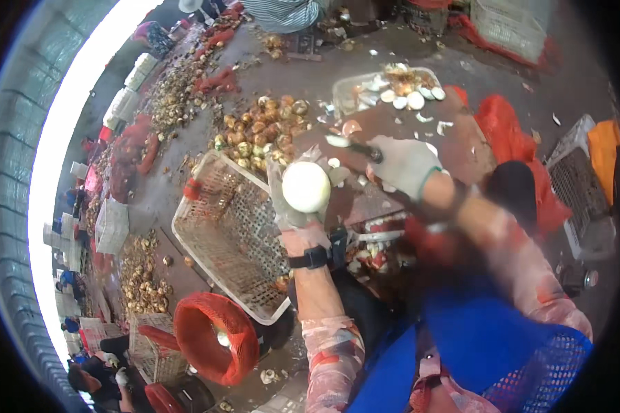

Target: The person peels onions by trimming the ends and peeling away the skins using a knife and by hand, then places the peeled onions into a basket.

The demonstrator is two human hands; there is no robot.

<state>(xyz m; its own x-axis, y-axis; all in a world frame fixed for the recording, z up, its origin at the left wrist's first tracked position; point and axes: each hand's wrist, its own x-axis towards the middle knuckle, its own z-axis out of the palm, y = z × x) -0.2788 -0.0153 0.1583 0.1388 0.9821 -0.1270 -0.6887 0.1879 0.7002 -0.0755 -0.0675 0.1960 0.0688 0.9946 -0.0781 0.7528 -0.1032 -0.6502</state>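
My left hand (280,205), gloved, is closed around a large peeled white onion (306,186), held up in front of me. To its right, my gloved right hand (405,165) grips a small dark-handled knife (373,153), whose blade is blurred and points left toward the onion without touching it. Below both hands lies a brown board (466,131) strewn with peel and onion scraps. Unpeeled brown onions (269,127) are heaped on the floor just beyond my left hand.
An open plastic crate (213,206) stands left of my left wrist. A white basket (344,96) with peeled onions and skins sits beyond the board. Red mesh bags (506,131) lie at the right; another red mesh ring (217,337) stands near left. Several people work far left.
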